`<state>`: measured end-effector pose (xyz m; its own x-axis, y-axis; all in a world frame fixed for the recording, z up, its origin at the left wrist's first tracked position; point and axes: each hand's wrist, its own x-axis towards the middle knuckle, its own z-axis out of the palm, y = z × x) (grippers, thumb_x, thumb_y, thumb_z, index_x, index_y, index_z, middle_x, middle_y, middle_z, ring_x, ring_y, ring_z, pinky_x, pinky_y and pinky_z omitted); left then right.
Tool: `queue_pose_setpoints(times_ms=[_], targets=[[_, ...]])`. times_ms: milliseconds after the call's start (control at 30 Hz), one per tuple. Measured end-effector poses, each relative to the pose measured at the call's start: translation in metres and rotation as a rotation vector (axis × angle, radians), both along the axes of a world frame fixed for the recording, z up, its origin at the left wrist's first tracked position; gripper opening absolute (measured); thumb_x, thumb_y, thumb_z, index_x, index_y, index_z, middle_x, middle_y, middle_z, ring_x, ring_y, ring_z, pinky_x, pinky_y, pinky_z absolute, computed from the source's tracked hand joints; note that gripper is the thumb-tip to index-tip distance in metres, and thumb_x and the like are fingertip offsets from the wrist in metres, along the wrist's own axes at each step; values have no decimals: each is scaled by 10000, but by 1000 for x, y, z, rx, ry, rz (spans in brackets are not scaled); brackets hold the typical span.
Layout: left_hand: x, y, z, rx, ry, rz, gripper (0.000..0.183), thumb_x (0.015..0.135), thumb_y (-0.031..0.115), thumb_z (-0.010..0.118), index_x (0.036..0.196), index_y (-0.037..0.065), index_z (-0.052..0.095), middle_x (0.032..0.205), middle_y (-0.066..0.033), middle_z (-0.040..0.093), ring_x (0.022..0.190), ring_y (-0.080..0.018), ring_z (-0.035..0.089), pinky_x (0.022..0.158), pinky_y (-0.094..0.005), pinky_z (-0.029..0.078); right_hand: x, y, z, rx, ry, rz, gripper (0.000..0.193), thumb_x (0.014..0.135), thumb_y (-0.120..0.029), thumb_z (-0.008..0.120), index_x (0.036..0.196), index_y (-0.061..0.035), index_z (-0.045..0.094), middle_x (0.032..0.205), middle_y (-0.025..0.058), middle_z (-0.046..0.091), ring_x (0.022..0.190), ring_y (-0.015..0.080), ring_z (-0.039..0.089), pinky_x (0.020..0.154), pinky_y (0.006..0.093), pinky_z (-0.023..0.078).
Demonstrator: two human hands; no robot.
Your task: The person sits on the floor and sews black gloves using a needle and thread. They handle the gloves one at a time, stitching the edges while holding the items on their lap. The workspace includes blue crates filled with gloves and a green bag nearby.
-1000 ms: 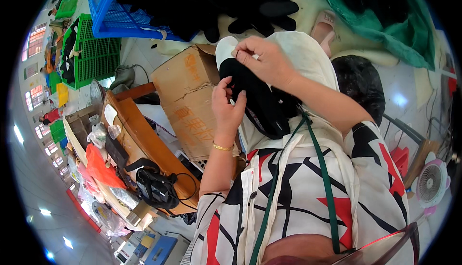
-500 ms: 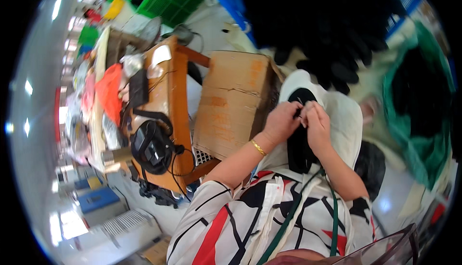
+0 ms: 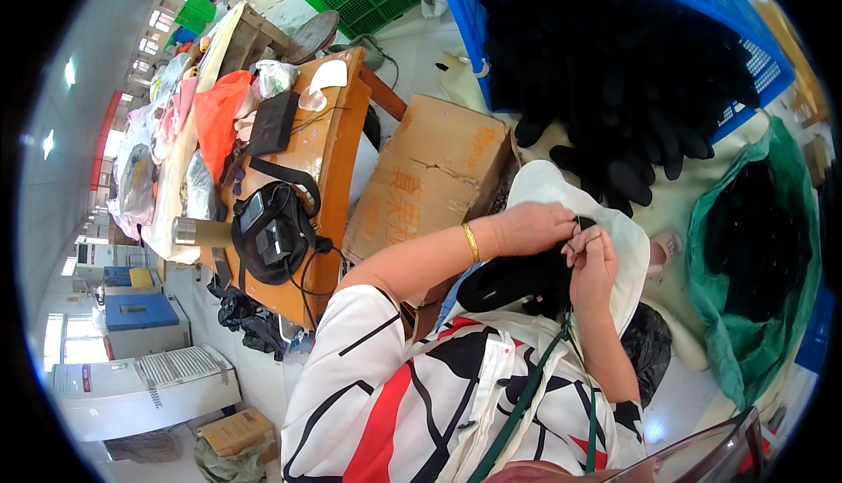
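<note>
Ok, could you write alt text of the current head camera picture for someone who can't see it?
A person's bare left hand and right hand meet close together by a soft-looking black piece on white cloth. Nearby are a brown cardboard box, a blue plastic crate heaped with black pieces and an open green sack.

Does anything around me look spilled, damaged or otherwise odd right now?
Yes, two things. Long, rounded black pieces spill out of the blue plastic crate onto the cream floor sheet instead of sitting inside. The brown cardboard box to your left has a ragged crease across its side, so it looks worn.
</note>
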<state>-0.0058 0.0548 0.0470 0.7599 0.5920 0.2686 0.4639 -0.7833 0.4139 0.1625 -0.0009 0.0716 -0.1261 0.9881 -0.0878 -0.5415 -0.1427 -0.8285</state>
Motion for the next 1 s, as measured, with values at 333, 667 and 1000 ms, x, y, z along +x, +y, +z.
queue_pose_setpoints(times_ms=[333, 667, 1000], targets=[[29, -47, -44, -138, 8, 57, 188, 852, 155, 584, 1024, 80, 597, 807, -73, 599, 787, -257, 628, 653, -370, 539, 29, -34, -41, -133, 60, -70, 277, 1029, -236, 465, 824, -53, 504, 764, 40, 533, 711, 145, 542, 675, 266, 452], [33, -46, -57, 195, -38, 77, 148, 815, 149, 646, 946, 80, 650, 724, -24, 593, 699, -203, 601, 598, -328, 493, 29, -60, -40, 9, -187, -139, 291, 1016, -212, 476, 770, -57, 454, 727, 5, 428, 677, 108, 420, 631, 240, 358], [43, -34, -47, -246, 59, 39, 322, 715, 52, 633, 1031, 109, 660, 869, -111, 647, 851, -302, 622, 717, -401, 510, 49, -50, -31, 276, -733, -175, 131, 953, -66, 527, 842, -6, 560, 753, 107, 552, 682, 227, 546, 640, 324, 447]])
